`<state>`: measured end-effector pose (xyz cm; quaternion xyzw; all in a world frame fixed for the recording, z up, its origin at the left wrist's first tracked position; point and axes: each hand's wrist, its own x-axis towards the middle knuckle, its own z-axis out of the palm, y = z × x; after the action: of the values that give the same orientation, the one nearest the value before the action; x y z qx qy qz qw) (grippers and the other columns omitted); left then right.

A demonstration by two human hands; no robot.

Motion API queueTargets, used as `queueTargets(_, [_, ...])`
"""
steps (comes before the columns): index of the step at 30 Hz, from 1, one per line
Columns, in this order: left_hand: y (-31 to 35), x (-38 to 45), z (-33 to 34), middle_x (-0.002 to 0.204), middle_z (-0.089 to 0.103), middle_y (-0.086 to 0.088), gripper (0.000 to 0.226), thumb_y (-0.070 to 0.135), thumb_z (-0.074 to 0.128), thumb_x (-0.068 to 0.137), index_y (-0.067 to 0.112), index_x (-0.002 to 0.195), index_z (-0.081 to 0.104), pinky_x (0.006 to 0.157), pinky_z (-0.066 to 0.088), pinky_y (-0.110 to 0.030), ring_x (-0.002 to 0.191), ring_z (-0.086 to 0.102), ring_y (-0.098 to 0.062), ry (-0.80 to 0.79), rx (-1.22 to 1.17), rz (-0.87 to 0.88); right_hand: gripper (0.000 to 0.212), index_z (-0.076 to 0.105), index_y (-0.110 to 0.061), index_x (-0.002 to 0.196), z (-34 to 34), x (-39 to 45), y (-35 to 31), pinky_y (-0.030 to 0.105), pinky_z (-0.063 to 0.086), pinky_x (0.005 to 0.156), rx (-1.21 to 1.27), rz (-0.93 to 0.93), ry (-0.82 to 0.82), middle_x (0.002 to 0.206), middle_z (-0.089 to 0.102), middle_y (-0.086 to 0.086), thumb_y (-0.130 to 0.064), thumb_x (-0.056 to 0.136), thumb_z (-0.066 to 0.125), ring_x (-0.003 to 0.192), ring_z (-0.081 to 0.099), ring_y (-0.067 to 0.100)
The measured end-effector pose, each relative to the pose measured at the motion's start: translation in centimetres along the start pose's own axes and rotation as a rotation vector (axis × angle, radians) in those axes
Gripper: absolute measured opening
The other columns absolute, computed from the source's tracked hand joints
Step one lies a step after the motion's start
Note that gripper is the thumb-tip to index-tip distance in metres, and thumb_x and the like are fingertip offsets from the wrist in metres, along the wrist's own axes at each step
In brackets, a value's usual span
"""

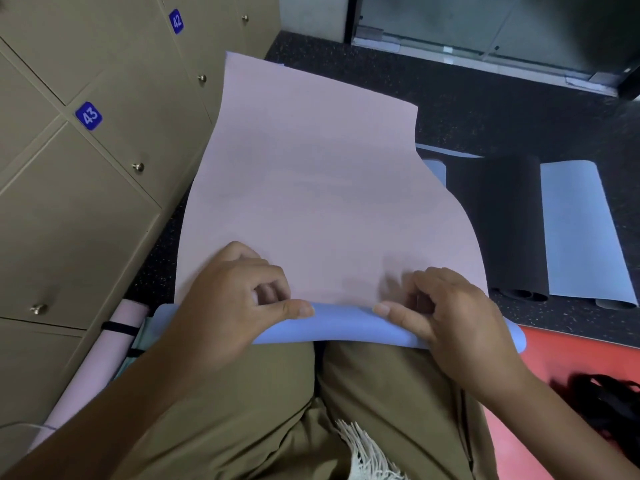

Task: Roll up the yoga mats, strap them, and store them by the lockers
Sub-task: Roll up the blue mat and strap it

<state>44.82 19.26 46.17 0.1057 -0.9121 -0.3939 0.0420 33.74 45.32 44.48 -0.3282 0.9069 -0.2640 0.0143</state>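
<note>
A pink yoga mat with a blue underside lies unrolled on the dark floor, stretching away from me beside the lockers. Its near end is curled over into a low blue roll just in front of my knees. My left hand grips the left half of that roll, thumb along its top and fingers curled. My right hand grips the right half the same way. A rolled pink mat with a black strap lies against the locker base at the left.
To the right lie a black mat and a light blue mat, each partly unrolled. A red floor area begins at my right, with black straps on it. A glass door frame stands at the far end.
</note>
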Motion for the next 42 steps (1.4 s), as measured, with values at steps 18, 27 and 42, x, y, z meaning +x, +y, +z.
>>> queueTargets(18, [0.3,-0.6,0.5,0.080,0.065,0.002,0.043,0.055,0.070,0.089,0.012,0.085,0.072,0.061,0.046,-0.041,0.068,0.059,-0.026,0.181,0.536,0.551,0.049,0.053,-0.023,0.064,-1.0,3.9,0.2,0.021,0.035,0.055,0.294,0.060,-0.163,0.067,0.054,-0.004,-0.069,0.070,0.068,0.061,0.047,0.011])
queueTargets(27, [0.7,-3.1,2.7,0.088,0.064,-0.007,0.034,0.037,0.055,0.106,0.006,0.098,0.070,0.066,0.050,-0.046,0.076,0.059,-0.032,0.297,0.727,0.447,0.039,0.056,-0.018,0.070,0.1,2.0,0.4,0.025,0.033,0.053,-0.067,-0.309,0.167,0.062,0.045,-0.012,-0.048,0.096,0.060,0.056,0.040,0.009])
queueTargets(42, [-0.5,2.1,1.3,0.082,0.064,0.008,0.039,0.049,0.053,0.098,0.016,0.085,0.069,0.070,0.039,-0.022,0.075,0.056,-0.014,0.168,0.378,0.379,0.053,0.065,-0.006,0.080,0.6,2.5,2.0,0.042,0.045,0.060,-0.267,-0.412,0.237,0.075,0.057,0.007,-0.052,0.103,0.052,0.065,0.050,0.028])
